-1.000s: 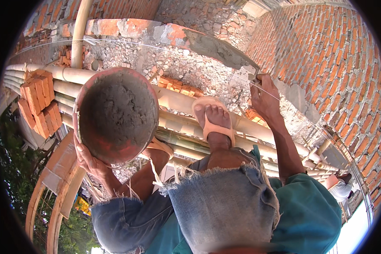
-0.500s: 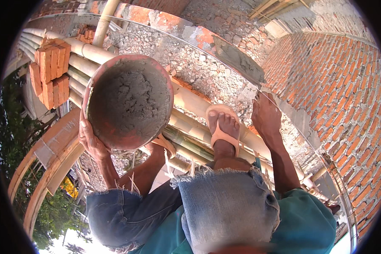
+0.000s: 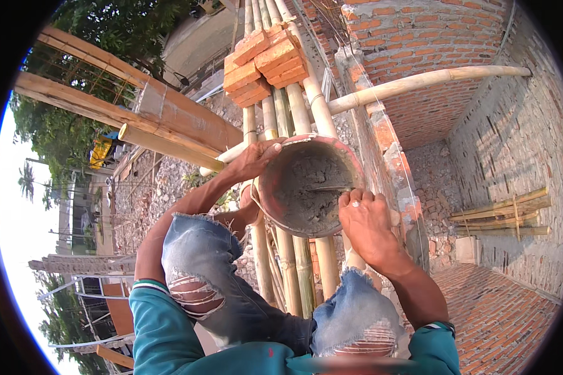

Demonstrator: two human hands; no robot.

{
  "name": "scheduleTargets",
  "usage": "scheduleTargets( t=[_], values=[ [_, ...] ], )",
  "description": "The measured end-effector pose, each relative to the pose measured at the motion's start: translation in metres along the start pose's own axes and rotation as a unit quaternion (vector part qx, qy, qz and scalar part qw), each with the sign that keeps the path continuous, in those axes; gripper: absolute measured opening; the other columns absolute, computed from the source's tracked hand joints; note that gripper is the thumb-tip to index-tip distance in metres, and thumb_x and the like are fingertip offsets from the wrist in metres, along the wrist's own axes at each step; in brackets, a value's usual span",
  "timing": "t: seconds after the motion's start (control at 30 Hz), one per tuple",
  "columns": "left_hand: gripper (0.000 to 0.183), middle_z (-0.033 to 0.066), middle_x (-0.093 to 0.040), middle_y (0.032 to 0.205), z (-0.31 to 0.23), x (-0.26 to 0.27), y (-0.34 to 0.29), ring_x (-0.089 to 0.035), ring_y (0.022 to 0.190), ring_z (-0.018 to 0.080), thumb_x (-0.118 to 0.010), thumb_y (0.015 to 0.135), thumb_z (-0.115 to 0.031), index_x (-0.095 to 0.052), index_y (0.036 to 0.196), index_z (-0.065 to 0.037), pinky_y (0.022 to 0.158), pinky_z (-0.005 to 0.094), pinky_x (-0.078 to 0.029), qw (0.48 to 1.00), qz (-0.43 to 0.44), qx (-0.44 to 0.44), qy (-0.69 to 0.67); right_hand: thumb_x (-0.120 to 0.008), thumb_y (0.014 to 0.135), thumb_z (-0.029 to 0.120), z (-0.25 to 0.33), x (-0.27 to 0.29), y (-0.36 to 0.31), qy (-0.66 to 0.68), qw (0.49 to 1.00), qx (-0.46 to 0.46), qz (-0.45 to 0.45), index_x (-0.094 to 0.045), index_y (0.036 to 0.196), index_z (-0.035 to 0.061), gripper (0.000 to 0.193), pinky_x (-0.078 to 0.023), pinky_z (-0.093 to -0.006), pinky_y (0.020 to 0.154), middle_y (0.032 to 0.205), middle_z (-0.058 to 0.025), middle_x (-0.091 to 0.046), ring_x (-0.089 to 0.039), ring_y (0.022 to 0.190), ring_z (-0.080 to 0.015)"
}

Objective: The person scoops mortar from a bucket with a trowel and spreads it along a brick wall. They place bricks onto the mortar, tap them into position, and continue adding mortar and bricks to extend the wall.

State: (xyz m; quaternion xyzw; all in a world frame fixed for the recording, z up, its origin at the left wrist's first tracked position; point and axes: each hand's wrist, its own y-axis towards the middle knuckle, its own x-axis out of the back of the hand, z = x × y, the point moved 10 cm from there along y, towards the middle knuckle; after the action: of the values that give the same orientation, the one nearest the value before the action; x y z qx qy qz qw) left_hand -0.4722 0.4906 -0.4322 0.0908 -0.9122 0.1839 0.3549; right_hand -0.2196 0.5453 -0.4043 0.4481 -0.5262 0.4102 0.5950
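A round reddish bucket (image 3: 350,152) of wet grey mortar (image 3: 303,181) stands tilted on the bamboo poles in front of me. My left hand (image 3: 256,160) grips its left rim, thumb over the edge. At the right rim, my right hand (image 3: 368,226) is closed with knuckles up around a trowel. The trowel's thin blade (image 3: 329,188) reaches into the mortar; its handle is hidden inside my fist.
Stacked orange bricks (image 3: 266,62) sit on the bamboo poles (image 3: 303,275) beyond the bucket. A partly built brick wall (image 3: 391,147) with a taut string runs along the right. One bamboo pole (image 3: 431,84) crosses over it. Wooden beams (image 3: 119,109) lie at the left.
My view has swung left toward the bricks. My right hand has come from beside the wall to the bucket, its trowel now in the mortar. The left hand still holds the rim.
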Motion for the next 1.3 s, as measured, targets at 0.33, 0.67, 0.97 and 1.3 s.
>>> scheduleTargets(
  t=[0.33, 0.67, 0.97, 1.3],
  values=[
    [0.054, 0.0188, -0.071, 0.129, 0.107, 0.036, 0.069, -0.068, 0.119, 0.0316, -0.046, 0.106, -0.058, -0.060, 0.147, -0.024, 0.106, 0.0456, -0.050, 0.964, 0.229, 0.057, 0.125, -0.068, 0.080, 0.006, 0.002, 0.038, 0.089, 0.144, 0.971, 0.179, 0.064, -0.067, 0.096, -0.0046, 0.019, -0.062, -0.0367, 0.059, 0.084, -0.0192, -0.070, -0.076, 0.082, -0.0310],
    [0.068, 0.0224, -0.068, 0.133, 0.141, 0.281, 0.209, -0.067, 0.120, 0.0300, -0.050, 0.106, -0.056, -0.055, 0.147, -0.001, 0.101, 0.0408, -0.052, 0.994, -0.084, -0.022, 0.072, -0.050, 0.096, 0.073, -0.066, -0.007, 0.232, 0.294, 0.842, 0.067, 0.448, -0.062, 0.131, 0.0030, 0.078, -0.046, -0.0534, 0.107, 0.132, -0.0180, -0.064, -0.061, 0.125, -0.0415],
    [0.053, 0.0172, -0.072, 0.123, 0.282, 0.442, 0.383, -0.068, 0.111, 0.0223, -0.063, 0.101, -0.028, -0.057, 0.145, 0.000, 0.096, 0.0372, -0.052, 0.935, -0.335, 0.110, -0.041, -0.066, 0.091, 0.062, -0.101, -0.091, 0.537, 0.182, 0.975, -0.095, 0.082, -0.011, 0.167, 0.0119, 0.107, -0.005, -0.0721, 0.120, 0.173, -0.0216, 0.001, 0.002, 0.158, -0.0468],
    [0.073, 0.0341, -0.069, 0.115, 0.408, 0.415, 0.605, -0.069, 0.110, 0.0443, -0.079, 0.079, -0.041, -0.058, 0.127, 0.010, 0.093, 0.0486, -0.055, 0.962, -0.143, 0.111, 0.203, -0.064, 0.085, 0.074, -0.098, -0.139, 0.561, 0.206, 0.962, -0.158, 0.083, -0.005, 0.168, 0.0127, 0.119, 0.015, -0.0815, 0.109, 0.173, -0.0234, 0.007, 0.015, 0.156, -0.0501]
  ],
)
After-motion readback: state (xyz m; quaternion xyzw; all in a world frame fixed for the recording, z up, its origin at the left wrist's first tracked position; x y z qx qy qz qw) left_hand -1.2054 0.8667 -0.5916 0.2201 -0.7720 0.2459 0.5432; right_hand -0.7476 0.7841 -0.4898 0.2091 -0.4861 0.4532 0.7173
